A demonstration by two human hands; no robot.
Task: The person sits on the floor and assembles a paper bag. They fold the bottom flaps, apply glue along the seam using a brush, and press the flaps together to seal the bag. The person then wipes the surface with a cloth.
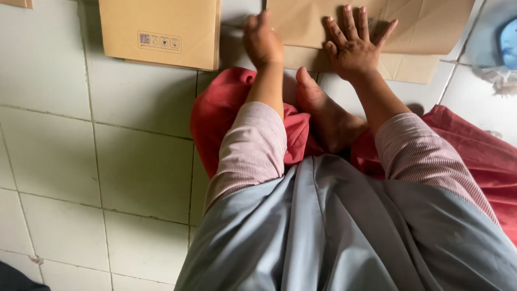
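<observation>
- Grey garment [334, 231] and striped sleeves nearest the lens, bare foot [323, 113] tucked between the forearms over red cloth [221, 113].
- Flattened brown cardboard [425, 27] on the tiled floor [107, 140], straight ahead, long axis left to right.
- Right hand [353, 48] pressed flat on it, fingers spread (grip open, holding nothing).
- Left hand [262, 40] at its left edge, knuckles up; grip impossible to tell.
- Second cardboard piece [161, 29] apart, further left.

Both hands on flattened cardboard sheet [420, 27], folded box [161, 29] left

Both arms reach straight forward, sleeves pushed to mid-forearm: left hand [262, 40] curled, knuckles up, fingers tucked under; right hand [353, 46] just beside it, flat, palm down, fingers splayed.
</observation>
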